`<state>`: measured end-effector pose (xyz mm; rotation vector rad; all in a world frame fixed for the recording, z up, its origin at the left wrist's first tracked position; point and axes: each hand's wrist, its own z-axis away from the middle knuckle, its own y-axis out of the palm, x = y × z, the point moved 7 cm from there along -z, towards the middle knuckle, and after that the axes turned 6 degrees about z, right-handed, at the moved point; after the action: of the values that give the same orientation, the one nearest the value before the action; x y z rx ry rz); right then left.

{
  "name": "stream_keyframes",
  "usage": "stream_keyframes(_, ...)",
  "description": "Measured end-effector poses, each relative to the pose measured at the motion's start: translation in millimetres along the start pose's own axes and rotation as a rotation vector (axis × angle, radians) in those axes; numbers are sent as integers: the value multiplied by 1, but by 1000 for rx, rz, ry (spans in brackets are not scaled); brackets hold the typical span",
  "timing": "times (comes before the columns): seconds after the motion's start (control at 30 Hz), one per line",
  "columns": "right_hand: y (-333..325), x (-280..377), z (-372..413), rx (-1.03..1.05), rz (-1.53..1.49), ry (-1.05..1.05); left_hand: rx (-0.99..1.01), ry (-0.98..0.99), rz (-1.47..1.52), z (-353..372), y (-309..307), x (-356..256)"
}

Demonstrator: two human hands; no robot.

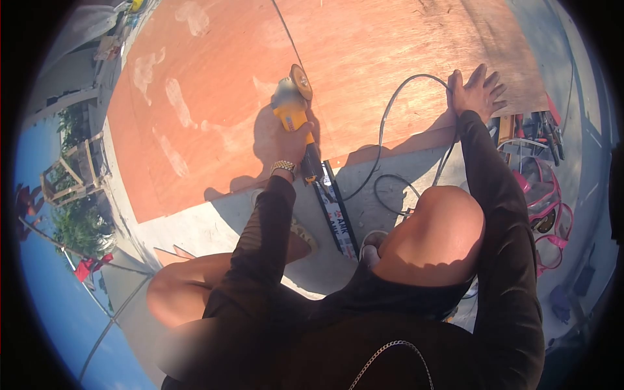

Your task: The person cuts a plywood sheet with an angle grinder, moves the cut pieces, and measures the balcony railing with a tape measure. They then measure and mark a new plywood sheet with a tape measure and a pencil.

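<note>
The left hand (296,142) is closed around the body of a yellow angle grinder (290,117), so the tool lies in its grip, with the head and disc (301,81) on the far side of the fingers and the dark tail end on the near side. A metal watch (283,166) sits on that wrist. The disc is at the far right corner of the tool, beside a dark line (287,32) that runs across the reddish wooden panel (214,97) from its far edge toward the near one; whether the disc touches the wood cannot be told.

The right hand (478,94) is well apart from the grinder, to its right and a little nearer the panel's right end. It is open, fingers spread, resting on the panel close to its near edge, and holds no tool. A black cable (383,127) arches over the panel between the two hands, passes by the right wrist and loops on the pale floor (390,170) nearer the body.

Under the grinder's tail, a long dark bar with printed letters (338,224) reaches from the panel's near edge toward the person's feet. The person's knees (432,237) are bent on either side. At the right, beyond the right arm, lie assorted hand tools (546,133), with a pink-trimmed bag (549,201) on their near side. A wooden frame (75,170) stands at the far left.
</note>
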<state>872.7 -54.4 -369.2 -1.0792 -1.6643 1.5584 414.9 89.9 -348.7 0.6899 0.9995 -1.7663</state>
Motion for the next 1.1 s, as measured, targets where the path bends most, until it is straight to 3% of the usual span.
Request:
stream_keyframes(0.2,0,0,-1,-3,11,0,52,42,21,-5,-3,16)
stream_keyframes(0.27,-1,0,-1,3,10,1,63,-67,-4,-5,-1,18)
stream_keyframes(0.57,-8,3,2,10,-16,-10,61,-80,17,22,-5,17)
stream_keyframes(0.8,-5,1,0,-31,-20,-16,-5,-6,-47,4,-7,26)
stream_keyframes(0.97,-9,2,0,-30,-39,-21,37,-82,-9,31,-5,24)
stream_keyframes(1.1,-9,2,0,-49,-63,-12,22,-3,-10,34,-9,36)
